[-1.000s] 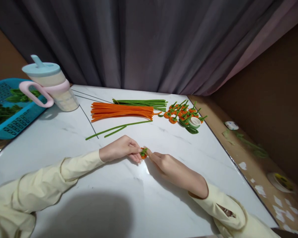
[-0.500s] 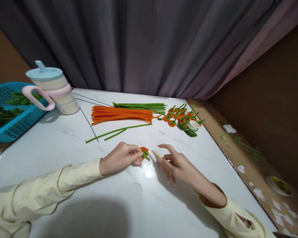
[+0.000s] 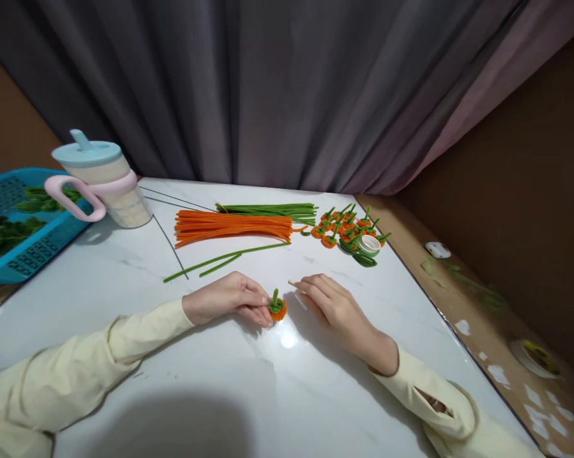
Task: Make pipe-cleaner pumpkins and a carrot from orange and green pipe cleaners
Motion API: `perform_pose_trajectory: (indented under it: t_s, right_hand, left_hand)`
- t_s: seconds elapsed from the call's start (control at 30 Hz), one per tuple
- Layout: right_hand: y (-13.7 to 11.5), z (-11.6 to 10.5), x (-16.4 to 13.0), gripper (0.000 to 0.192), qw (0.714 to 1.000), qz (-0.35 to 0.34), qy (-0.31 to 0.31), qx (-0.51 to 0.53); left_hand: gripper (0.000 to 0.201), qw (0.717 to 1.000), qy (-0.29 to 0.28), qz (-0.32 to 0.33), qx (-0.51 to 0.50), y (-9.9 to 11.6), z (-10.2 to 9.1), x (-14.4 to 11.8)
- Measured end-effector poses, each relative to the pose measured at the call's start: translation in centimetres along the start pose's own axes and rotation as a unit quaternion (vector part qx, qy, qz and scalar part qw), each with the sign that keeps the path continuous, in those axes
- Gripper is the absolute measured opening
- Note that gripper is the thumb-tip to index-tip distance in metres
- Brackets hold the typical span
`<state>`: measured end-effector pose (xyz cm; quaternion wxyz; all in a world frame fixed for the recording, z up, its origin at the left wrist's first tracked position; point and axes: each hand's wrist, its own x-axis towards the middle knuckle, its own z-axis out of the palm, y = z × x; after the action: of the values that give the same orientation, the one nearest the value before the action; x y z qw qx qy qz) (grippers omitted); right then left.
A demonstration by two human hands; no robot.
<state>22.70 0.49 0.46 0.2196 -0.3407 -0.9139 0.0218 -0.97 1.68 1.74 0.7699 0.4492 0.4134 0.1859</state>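
Tabletop (image 3: pixel 315 394): pumpkin (image 3: pixel 277 308) at left hand (image 3: pixel 224 298).

A second ago both my hands pinched the little orange flower (image 3: pixel 278 310). Now my right hand (image 3: pixel 332 305) has let go and rests beside it; my left hand (image 3: pixel 230 297) stands it stem-up.

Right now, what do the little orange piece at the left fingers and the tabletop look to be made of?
The orange piece looks like fuzzy pipe cleaner, matte, coiled with a green stem, matching the orange stems behind. The tabletop looks like polished white marble or a laminate imitation: grey veins, glossy glare. The left hand pinches the piece.
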Motion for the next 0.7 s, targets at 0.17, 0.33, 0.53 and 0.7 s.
perform_pose_trajectory:
  t_s: [0.17, 0.33, 0.53, 0.7]
  right_hand:
    - [-2.2, -0.3, 0.5, 0.023, 0.992, -0.056, 0.013, 0.115]
    - [-2.6, 0.6, 0.3, 0.033, 0.986, -0.049, 0.05, 0.152]
    - [-2.0, 0.8, 0.1, 0.036, 0.974, -0.076, 0.078, 0.199]
    - [-2.3, 0.6, 0.2, 0.031, 0.971, -0.073, 0.095, 0.207]
  left_hand:
    - [0.025, 1.0, -0.026, -0.001, 0.011, 0.2, 0.3, -0.1]
    - [0.027, 0.999, -0.041, 0.008, 0.032, 0.6, 0.5, -0.4]
    - [0.028, 0.997, -0.055, 0.014, 0.044, 1.1, 0.9, -0.8]
    - [0.025, 0.997, -0.057, 0.007, 0.051, 1.3, 1.4, -1.2]
